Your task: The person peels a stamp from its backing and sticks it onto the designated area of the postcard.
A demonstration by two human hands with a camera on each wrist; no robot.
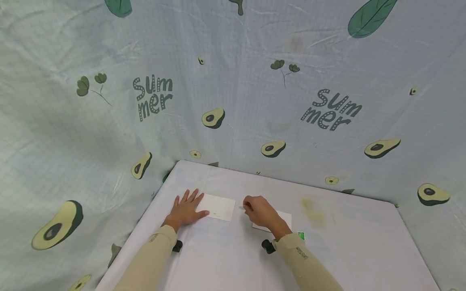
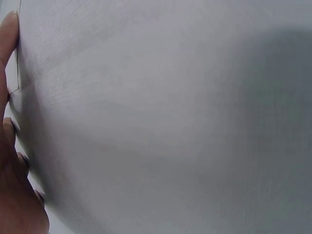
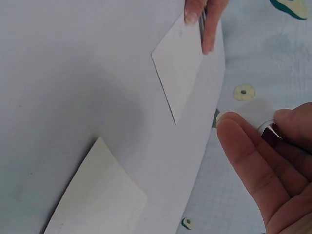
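Note:
My left hand lies spread on the table, its thumb and fingertips at the left edge of a white card with small faint marks. In the right wrist view that card reaches out from under the left fingers. Raised over the table, my right hand pinches a small thin translucent piece between thumb and fingers; a dark and white bit shows beside it, and I cannot tell its kind. Below the right hand lies a second white card or stack, partly hidden by the wrist.
A small green stamp-like square with a white border lies beside the right sleeve. The white table has a yellowish stain at the right. A printed cloth hangs behind and at the sides.

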